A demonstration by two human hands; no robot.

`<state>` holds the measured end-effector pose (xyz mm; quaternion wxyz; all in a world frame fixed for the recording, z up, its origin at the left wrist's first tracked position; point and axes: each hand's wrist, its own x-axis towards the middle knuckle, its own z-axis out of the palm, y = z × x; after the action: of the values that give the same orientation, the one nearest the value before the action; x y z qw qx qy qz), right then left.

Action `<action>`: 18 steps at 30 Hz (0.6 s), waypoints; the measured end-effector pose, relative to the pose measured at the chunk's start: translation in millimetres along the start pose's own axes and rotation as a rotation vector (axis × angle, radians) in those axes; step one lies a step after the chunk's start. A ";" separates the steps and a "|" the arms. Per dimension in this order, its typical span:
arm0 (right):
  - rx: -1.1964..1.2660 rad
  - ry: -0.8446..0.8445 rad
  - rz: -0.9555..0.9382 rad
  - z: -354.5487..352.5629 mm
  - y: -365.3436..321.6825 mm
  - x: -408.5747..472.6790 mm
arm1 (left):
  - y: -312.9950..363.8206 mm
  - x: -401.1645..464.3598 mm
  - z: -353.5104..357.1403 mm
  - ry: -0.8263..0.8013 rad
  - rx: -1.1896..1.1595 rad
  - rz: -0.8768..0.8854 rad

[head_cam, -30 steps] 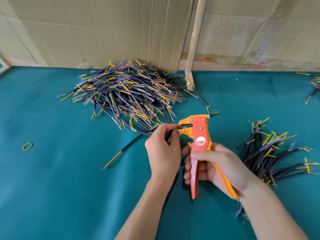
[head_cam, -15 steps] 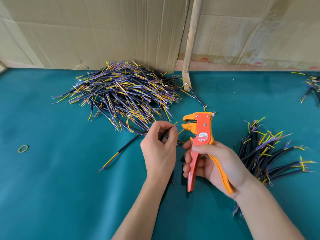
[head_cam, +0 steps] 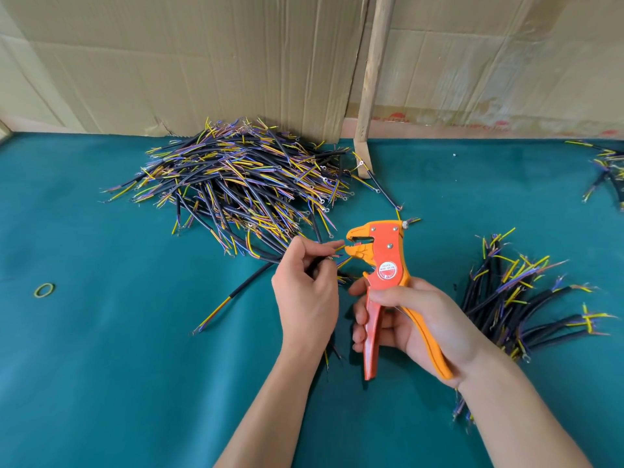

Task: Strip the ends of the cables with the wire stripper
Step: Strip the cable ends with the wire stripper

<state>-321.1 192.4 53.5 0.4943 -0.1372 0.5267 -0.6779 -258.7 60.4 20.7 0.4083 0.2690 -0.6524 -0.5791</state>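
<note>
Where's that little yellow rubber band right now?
In the head view, the rubber band lies alone on the green table at far left, left of the left hand.

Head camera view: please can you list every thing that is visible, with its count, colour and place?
wire stripper: one, orange and red, centre, upright, its mouth facing left.
held cable: one, black with yellow and purple cores, running left from the tool.
large cable pile: one, black, yellow, purple, far centre-left, by the cardboard.
right cable pile: one, same colours, right of the tool.
far cable pile: one, partly cut off, right edge.
rubber band: one, yellow-green, left on the table.
table: one, teal cover.
cardboard: beige sheets, behind the table.
wooden stick: one, leaning at the back.
left hand: pinches the cable's end at the tool's mouth.
right hand: grips the handles.
</note>
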 end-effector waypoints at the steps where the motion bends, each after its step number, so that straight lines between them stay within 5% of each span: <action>1: 0.002 0.005 -0.002 0.3 -0.1 0.0 | -0.1 0.5 -0.4 -0.002 -0.008 0.001; 18: -0.007 -0.006 -0.002 -1.7 1.2 0.2 | 0.5 2.3 0.3 0.042 0.010 -0.037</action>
<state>-321.7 193.3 51.7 0.4947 -0.1414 0.5275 -0.6760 -260.1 58.7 21.7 0.4094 0.2952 -0.6417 -0.5775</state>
